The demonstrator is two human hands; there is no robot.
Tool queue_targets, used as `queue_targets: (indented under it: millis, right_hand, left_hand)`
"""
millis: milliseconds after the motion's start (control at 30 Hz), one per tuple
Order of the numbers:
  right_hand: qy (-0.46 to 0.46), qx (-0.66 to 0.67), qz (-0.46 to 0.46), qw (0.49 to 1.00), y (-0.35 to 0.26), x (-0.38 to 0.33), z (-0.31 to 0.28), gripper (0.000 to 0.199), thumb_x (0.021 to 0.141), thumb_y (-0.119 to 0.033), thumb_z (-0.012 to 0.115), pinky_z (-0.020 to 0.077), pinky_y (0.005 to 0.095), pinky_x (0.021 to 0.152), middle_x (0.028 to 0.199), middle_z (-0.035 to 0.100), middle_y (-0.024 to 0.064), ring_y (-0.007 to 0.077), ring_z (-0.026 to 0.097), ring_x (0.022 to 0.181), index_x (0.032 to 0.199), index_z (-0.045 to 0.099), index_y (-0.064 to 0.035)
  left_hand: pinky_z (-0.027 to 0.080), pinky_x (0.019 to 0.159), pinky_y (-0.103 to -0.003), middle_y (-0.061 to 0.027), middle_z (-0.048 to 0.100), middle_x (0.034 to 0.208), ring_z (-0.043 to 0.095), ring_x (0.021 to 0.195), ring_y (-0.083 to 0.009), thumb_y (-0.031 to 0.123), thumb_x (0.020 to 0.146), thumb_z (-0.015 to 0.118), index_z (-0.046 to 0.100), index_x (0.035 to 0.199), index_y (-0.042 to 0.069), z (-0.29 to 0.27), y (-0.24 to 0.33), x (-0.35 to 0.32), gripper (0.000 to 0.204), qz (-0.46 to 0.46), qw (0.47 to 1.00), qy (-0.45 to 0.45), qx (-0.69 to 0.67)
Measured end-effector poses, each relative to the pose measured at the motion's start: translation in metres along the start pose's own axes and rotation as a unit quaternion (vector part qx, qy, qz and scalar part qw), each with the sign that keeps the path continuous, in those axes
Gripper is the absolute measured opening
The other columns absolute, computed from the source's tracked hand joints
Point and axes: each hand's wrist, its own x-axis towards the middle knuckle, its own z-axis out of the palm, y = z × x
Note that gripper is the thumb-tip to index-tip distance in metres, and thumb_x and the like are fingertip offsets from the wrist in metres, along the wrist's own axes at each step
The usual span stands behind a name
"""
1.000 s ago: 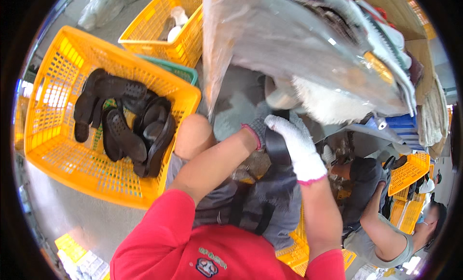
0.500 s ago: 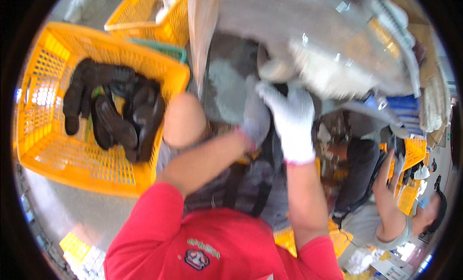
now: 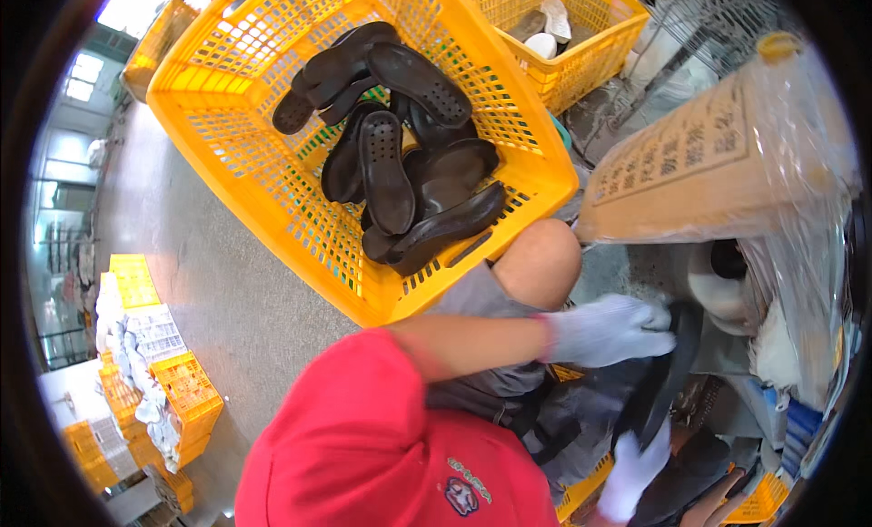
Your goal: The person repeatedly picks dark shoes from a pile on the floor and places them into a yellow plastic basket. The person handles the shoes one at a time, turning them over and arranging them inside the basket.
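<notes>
My left hand (image 3: 613, 331), in a white knit glove, is closed with its fingertips on the upper part of a long black shoe sole (image 3: 661, 377). Around the lower end of that sole is my right hand (image 3: 638, 471), also gloved, with thumb and fingers gripping it. The sole is held edge-on above my lap. To the left, beside my knee, stands a large yellow plastic crate (image 3: 245, 191) holding several dark shoe soles (image 3: 388, 168), some with rows of small holes.
A second yellow crate (image 3: 581, 78) with white pieces lies beyond the first. A plastic-wrapped cardboard box (image 3: 677, 168) stands at the right, near a round white machine part (image 3: 713, 291). Stacked yellow crates (image 3: 186, 391) stand on the floor at far left.
The view has swung left, bringing the large crate toward the middle. My hands, close together before, are now apart along the black sole, which shows plainly between them.
</notes>
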Motion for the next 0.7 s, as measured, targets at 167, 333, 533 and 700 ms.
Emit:
queue_targets:
  millis: [167,333,533,700]
  right_hand:
    - [0.044,-0.027,-0.013,0.999,0.176,-0.137,0.002,0.092,0.087,-0.026,0.086,0.0516,0.0448,0.113,0.149,0.063,0.0345,0.0443,0.068,0.129,0.161,0.044,0.0108]
    - [0.045,-0.132,0.025,0.99,0.166,-0.108,0.0,0.035,0.096,-0.023,0.072,0.0583,0.0458,0.094,0.114,0.078,0.0224,0.0416,0.073,0.108,0.122,0.074,0.0011]
    - [-0.098,0.391,-0.008,0.915,-0.027,-0.053,0.015,0.054,0.106,-0.03,0.069,0.0555,0.0381,0.1,0.127,0.077,0.0167,0.0221,0.075,0.111,0.149,0.062,0.0005]
    - [0.087,0.334,-0.029,0.938,-0.001,-0.043,-0.029,0.051,0.104,-0.026,0.068,0.0513,0.0396,0.112,0.136,0.073,0.0174,0.0284,0.07,0.126,0.146,0.063,0.0033]
  left_hand:
    - [0.054,0.106,-0.049,-0.0286,0.07,0.133,0.065,0.124,-0.0472,0.035,0.1,0.073,0.064,0.14,-0.002,-0.136,-0.044,-0.107,0.055,-0.251,0.881,0.289,0.278]
    - [0.053,0.1,-0.054,-0.0277,0.07,0.121,0.065,0.116,-0.0458,0.033,0.1,0.069,0.067,0.137,-0.002,-0.183,-0.046,-0.128,0.051,-0.275,0.92,-0.044,0.274]
    - [0.051,0.064,-0.05,-0.0086,0.065,0.073,0.065,0.066,-0.0356,0.021,0.08,0.075,0.066,0.08,0.011,-0.111,0.09,-0.083,0.013,0.029,0.903,-0.128,0.409]
    - [0.055,0.079,-0.045,-0.0119,0.064,0.097,0.067,0.088,-0.0335,0.021,0.092,0.073,0.073,0.114,0.006,0.004,0.112,-0.036,0.027,0.259,0.93,-0.201,0.163]
